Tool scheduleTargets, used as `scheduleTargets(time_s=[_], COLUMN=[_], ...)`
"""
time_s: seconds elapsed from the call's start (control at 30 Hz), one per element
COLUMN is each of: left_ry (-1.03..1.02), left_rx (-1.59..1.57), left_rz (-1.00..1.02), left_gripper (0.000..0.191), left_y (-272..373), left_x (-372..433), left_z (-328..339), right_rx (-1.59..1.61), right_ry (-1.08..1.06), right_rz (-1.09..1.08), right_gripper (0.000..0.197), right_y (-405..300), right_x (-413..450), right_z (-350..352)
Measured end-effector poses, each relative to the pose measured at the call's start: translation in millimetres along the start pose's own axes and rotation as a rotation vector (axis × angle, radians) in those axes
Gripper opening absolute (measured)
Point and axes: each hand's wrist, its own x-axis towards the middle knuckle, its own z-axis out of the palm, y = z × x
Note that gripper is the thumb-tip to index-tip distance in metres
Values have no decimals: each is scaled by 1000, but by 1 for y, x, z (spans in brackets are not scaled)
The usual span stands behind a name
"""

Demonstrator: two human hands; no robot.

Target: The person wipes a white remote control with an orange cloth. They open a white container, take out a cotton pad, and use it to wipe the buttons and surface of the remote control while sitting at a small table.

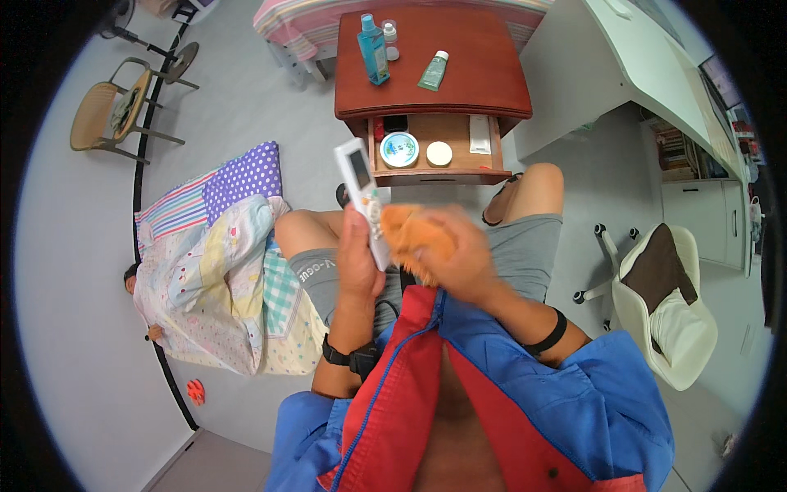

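My left hand (358,261) grips a white remote control (356,172), held upright with its dark display at the top and its buttons toward my right. Bunched in my right hand (461,252) is an orange cloth (403,234), its edge against the button side of the remote. The fingers of the right hand are slightly blurred. Beyond the hands, an open drawer (442,179) of a reddish-brown wooden cabinet (430,92) holds a round tub (399,149), a white-lidded jar (439,154) and a white tube (480,134).
A blue bottle (374,52), a small clear pump bottle (390,40) and a green tube (434,72) are on the cabinet top. A person lies under a quilt (209,289) on the floor at left. A white swivel chair (667,307) stands at right, near a white desk (578,67).
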Motion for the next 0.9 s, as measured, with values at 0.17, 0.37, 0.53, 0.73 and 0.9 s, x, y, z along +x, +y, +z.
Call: scheduleTargets(time_s=[0.17,0.37,0.53,0.73,0.9], left_ry=[-113,176,23,-50,-53], left_rx=[325,228,20,475,531], left_rz=[-114,-63,-163,-214,-297], left_gripper=[55,43,42,42,42], left_y=[-21,-18,-7,-24,-22], left_x=[-21,-9,-10,-23,-25], left_z=[-1,15,-4,1,-2], right_rx=[77,-150,-217,-57,326], right_ry=[427,74,-20,430,584], right_rz=[54,-172,-147,138,185], right_gripper=[44,44,42,38,40], right_y=[-4,-6,-16,5,4], right_x=[29,9,5,42,48], right_z=[-13,7,10,-24,-48])
